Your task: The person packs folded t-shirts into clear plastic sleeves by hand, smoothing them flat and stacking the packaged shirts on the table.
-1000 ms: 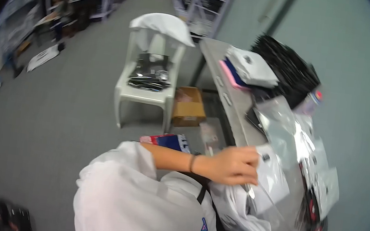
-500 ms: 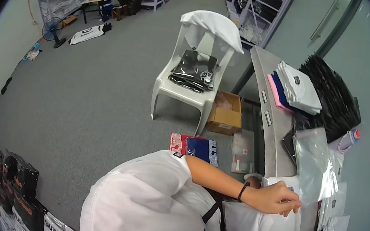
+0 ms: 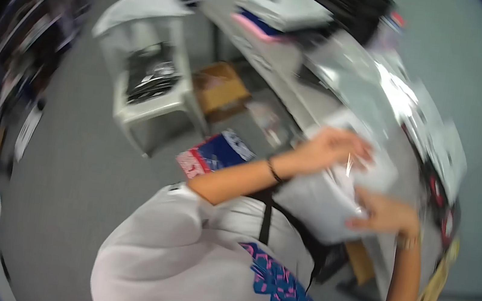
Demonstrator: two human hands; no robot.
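A folded white garment (image 3: 322, 207), apparently a T-shirt, lies on the near part of the desk, overhanging its edge. My left hand (image 3: 338, 150), with a black bead bracelet at the wrist, is over the garment's far side; its fingers are blurred but look apart and slightly bent. On the near right side, my right hand (image 3: 388, 212) has its fingers spread over the white fabric and a watch on its wrist. Clear plastic bags (image 3: 354, 74) lie on the desk just beyond both hands.
Folded shirts (image 3: 281, 6) and a pile of black bags (image 3: 345, 3) sit at the desk's far end. Left of the desk (image 3: 247, 54) stand a white chair (image 3: 155, 109) with black packages and a cardboard box (image 3: 220, 90). Red and blue packages (image 3: 216, 153) lie on the floor.
The view has swung toward the desk, so the chair and desk sit farther left. My right hand has moved out from the bottom onto the garment, with its forearm now visible.
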